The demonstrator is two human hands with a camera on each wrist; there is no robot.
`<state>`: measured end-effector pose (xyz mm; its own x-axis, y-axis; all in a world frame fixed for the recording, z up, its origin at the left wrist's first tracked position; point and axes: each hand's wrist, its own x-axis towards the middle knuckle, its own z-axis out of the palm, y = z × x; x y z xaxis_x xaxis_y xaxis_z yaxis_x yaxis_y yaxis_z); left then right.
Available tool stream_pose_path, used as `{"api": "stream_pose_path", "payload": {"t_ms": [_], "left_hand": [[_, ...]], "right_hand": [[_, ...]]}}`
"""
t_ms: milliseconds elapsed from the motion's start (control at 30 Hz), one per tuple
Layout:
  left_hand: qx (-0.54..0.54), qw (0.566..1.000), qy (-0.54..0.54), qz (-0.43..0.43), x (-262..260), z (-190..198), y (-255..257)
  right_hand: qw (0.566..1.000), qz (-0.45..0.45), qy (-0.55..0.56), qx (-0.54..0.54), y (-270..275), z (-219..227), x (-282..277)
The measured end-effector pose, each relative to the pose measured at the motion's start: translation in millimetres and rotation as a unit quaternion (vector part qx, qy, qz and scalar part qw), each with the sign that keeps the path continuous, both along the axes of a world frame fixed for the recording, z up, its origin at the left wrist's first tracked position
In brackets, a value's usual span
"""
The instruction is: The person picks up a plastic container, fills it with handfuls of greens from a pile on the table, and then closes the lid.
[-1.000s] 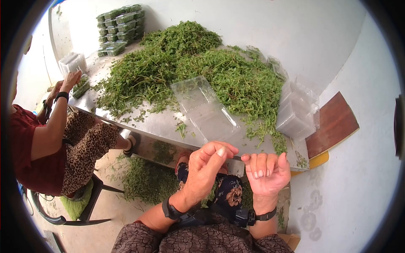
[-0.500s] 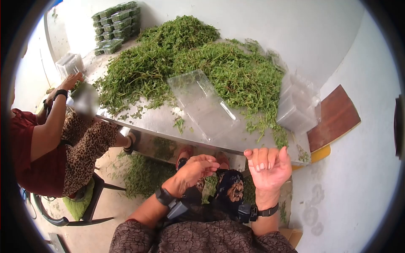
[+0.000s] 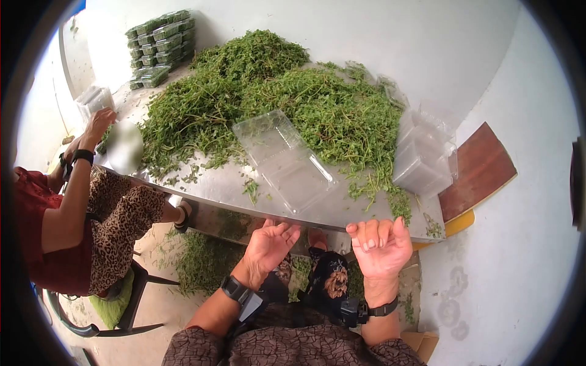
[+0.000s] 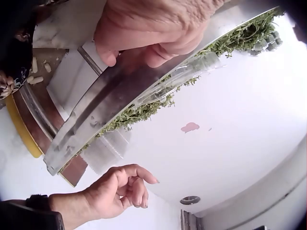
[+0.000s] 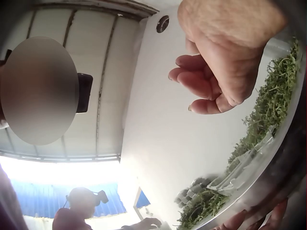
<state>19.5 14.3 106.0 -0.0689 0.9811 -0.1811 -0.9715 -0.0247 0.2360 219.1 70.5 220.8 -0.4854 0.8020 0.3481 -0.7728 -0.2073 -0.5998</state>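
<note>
Nearest, two bare hands are held up before the body, at the front of a metal worktop (image 3: pixel 226 186). The left hand (image 3: pixel 267 247) is turned palm up, its fingers loosely bent, and nothing is seen to be gripped by it; whether the worktop's edge is touched by its fingertips cannot be told. The right hand (image 3: pixel 381 253) is raised with its fingers folded partway toward the palm and its thumb upright, and nothing is seen in it either. Over the last second the left hand has been lowered, turned upward and drawn away from the right hand, which has been left much as it was. The work is therefore judged to be at a pause, with no greens taken up.

Beyond the hands, a clear container (image 3: pixel 287 168) is laid open near the worktop's front edge, its place there unchanged. Behind it, loose greens (image 3: pixel 329 116) are heaped, and at their right end a stack of clear containers (image 3: pixel 424 165) is stood. To the left, a second person (image 3: pixel 61 244) is seated, arms reached toward the worktop. Farthest off, by the pale wall (image 3: pixel 427 49), filled boxes (image 3: pixel 162 46) are stacked
</note>
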Motion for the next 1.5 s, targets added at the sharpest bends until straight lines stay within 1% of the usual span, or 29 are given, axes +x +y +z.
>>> {"api": "stream_pose_path", "payload": {"t_ms": [167,267,333,367,433,467,533,567,633,667,733,867,933,967,1033,1167,1233,1467,1500], "left_hand": [[-0.016,1.0,-0.012,0.006,3.3,4.9,-7.3],[-0.036,0.999,0.009,0.0,4.5,5.6,-14.1],[-0.089,0.994,0.06,-0.012,8.5,13.8,-21.8],[-0.089,0.994,0.061,-0.012,8.3,17.1,-24.6],[0.001,0.979,0.171,-0.112,6.8,24.6,-30.1],[0.001,0.979,0.171,-0.113,8.2,32.1,-31.5],[0.063,0.965,0.232,-0.107,13.2,51.9,-30.5],[0.064,0.965,0.233,-0.105,15.0,58.9,-29.6],[0.08,0.938,0.334,-0.037,20.3,72.5,-27.2],[0.08,0.939,0.334,-0.036,24.7,83.7,-26.7],[0.096,0.928,0.36,0.012,34.3,106.1,-25.1],[0.114,0.928,0.353,0.023,45.3,115.9,-20.5],[0.123,0.943,0.31,0.012,50.6,114.7,-18.5],[0.123,0.943,0.31,0.013,51.8,113.3,-17.8],[0.163,0.948,0.275,0.007,53.2,110.3,-16.2],[0.169,0.945,0.278,0.018,56.3,109.7,-15.2],[0.166,0.95,0.262,0.023,57.3,110.0,-15.1],[0.157,0.954,0.255,0.028,54.3,104.7,-15.0],[0.155,0.948,0.275,0.042,54.1,103.7,-15.2]], "right_hand": [[1.0,0.007,0.009,-0.009,4.0,-3.6,1.7],[1.0,0.015,0.019,-0.014,4.9,-3.6,1.9],[0.998,-0.016,0.003,-0.067,0.3,0.7,0.4],[0.998,-0.017,0.004,-0.067,-1.6,2.6,-1.0],[0.997,-0.013,0.016,-0.078,-3.3,6.0,-3.8],[0.997,-0.013,0.016,-0.078,-3.1,6.0,-3.8],[0.998,0.022,0.044,-0.035,-2.3,5.8,-4.0],[0.998,0.023,0.045,-0.033,-2.3,6.1,-4.7],[0.998,0.037,0.051,-0.019,-3.5,6.5,-4.6],[0.998,0.037,0.051,-0.019,-5.0,7.2,-4.9],[0.998,0.046,0.049,-0.011,-8.6,9.7,-7.0],[0.997,0.053,0.048,0.022,-12.3,11.2,-10.6],[0.997,0.043,0.025,0.055,-14.0,11.4,-11.4],[0.997,0.044,0.025,0.055,-15.3,11.2,-11.6],[0.998,0.035,0.0,0.059,-17.9,10.2,-11.7],[0.996,0.044,0.032,0.077,-15.3,0.9,-11.8],[0.992,0.038,0.024,0.115,-14.6,-0.9,-11.8],[0.99,0.042,-0.005,0.135,-17.4,-2.2,-12.6],[0.99,0.044,-0.011,0.132,-18.1,-2.6,-13.0]]}}
